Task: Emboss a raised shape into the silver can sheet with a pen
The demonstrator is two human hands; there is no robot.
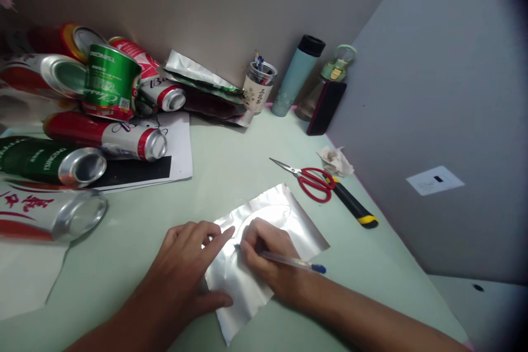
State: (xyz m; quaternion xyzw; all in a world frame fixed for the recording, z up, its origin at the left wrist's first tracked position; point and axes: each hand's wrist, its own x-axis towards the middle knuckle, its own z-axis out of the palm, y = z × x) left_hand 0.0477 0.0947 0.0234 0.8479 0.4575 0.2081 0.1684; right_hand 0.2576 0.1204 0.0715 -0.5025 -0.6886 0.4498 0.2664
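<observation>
The right hand (pixel 268 256) pinches a ballpoint pen (pixel 289 260) low, likely for control, over the silver metal sheet (pixel 243 308); glare hides whether its tip touches. The left hand (pixel 187 256) spreads, gripping nothing, across the sheet's left edge, probably steadying it against the tabletop (pixel 225 162).

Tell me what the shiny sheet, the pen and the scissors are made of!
The sheet: probably thin metal, shiny, because it reflects light brightly.
The pen: probably smooth plastic; its barrel looks see-through.
The scissors: grey, gleaming blades look like metal; smooth red handles could be plastic.
</observation>
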